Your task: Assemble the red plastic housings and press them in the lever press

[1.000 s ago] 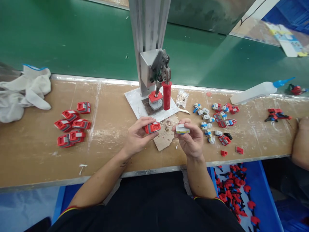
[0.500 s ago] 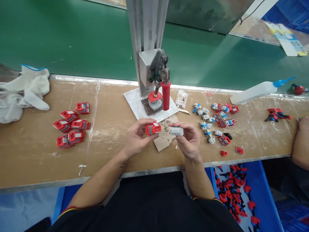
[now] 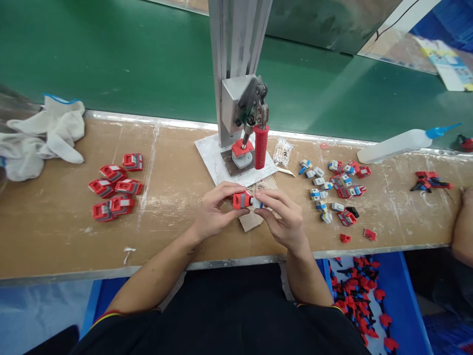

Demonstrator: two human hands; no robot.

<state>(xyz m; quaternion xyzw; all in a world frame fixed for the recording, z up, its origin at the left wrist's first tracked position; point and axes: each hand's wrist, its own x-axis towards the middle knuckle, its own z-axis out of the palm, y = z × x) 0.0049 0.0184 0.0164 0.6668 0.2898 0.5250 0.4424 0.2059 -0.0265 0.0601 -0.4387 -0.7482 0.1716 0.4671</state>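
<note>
right hand (image 3: 284, 219) moved left | grey piece (image 3: 256, 202) now touching red piece (image 3: 242, 200) | gap closed

Bare tabletop (image 3: 177, 197) lies open between the pile of red pieces (image 3: 115, 186) on the left and the hands. Straight ahead the press (image 3: 247, 143) with its red handle (image 3: 260, 146) blocks the way. To the right, scattered small parts (image 3: 334, 190) crowd the surface.

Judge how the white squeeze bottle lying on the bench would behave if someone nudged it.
The white squeeze bottle lies on its side, and its body looks round, so it would probably roll rather than slide. It looks like thin plastic, likely light and slightly squashy. Its blue nozzle tapers, so any roll might curve.
</note>
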